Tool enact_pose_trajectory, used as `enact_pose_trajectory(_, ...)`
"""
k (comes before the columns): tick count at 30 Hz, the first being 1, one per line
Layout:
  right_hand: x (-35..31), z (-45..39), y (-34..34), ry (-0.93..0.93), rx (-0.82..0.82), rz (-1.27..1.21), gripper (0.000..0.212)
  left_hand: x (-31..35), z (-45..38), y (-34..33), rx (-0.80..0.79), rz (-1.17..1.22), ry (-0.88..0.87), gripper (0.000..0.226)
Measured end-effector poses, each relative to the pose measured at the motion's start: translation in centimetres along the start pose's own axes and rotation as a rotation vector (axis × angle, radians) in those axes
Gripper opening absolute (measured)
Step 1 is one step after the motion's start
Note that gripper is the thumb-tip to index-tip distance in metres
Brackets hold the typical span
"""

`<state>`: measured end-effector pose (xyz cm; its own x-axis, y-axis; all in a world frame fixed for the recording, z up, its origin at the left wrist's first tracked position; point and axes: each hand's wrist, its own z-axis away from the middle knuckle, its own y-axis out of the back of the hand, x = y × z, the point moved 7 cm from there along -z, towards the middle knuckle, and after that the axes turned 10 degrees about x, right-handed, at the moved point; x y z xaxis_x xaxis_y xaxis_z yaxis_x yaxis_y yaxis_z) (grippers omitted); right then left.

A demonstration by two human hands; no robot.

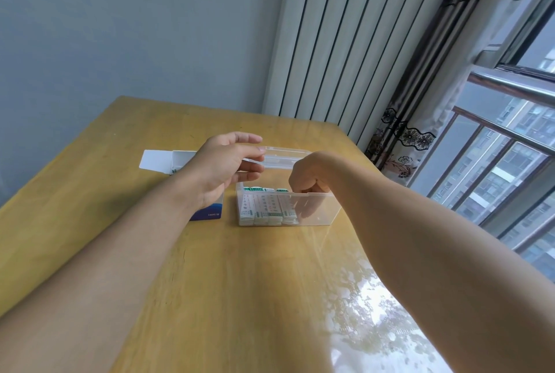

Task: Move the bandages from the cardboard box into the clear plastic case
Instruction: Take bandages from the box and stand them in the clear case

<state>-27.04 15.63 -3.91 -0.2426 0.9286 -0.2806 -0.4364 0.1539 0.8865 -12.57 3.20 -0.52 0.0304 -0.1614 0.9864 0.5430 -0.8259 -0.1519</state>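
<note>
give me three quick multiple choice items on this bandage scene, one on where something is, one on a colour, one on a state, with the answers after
1. Where does the cardboard box lie relative to the clear plastic case?
A. to its left
B. to its right
C. inside it

2. What colour is the near end of the cardboard box?
A. red
B. dark blue
C. yellow

3. What state is the lid of the case in?
A. snapped shut
B. raised open
C. lying off on the table

Answers:
1 A, the box lies left of the case, partly under the left hand.
2 B, the end below the left wrist is dark blue.
3 B, the left hand holds the lid up while the right hand reaches in beside the bandages.
</note>
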Motion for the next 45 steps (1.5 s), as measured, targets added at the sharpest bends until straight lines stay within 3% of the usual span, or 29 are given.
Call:
enact_pose_trajectory(4,0.4,0.0,-0.8,-0.088,-0.087,0.143,0.034,0.0,0.0,0.0,-0.002,0.000,0.002,0.022)
enact_pose_trajectory(10,0.8,0.4,-1.1,-0.092,-0.140,0.109,0.033,-0.3,-0.1,0.1,-0.003,0.002,0.011,0.021)
enact_pose_trajectory(17,0.4,-0.2,0.2,-0.010,0.016,0.041,0.037,-0.3,-0.1,0.0,-0.006,0.006,0.017,0.020)
enact_pose_trajectory(25,1.3,0.3,-0.8,-0.174,-0.151,0.059,0.025,-0.4,0.0,0.1,-0.010,0.009,0.024,0.019)
enact_pose_trajectory(35,-0.2,0.7,-1.0,-0.055,-0.112,0.155,0.018,-0.4,0.0,0.0,-0.014,0.026,0.027,0.021)
enact_pose_trajectory(42,-0.5,1.3,-1.1,-0.055,-0.157,0.214,0.030,-0.1,0.1,0.1,-0.014,0.039,0.024,0.021)
enact_pose_trajectory(45,-0.4,1.2,-0.6,-0.055,-0.122,0.225,0.025,0.6,-0.1,0.7,-0.002,0.084,0.004,0.022)
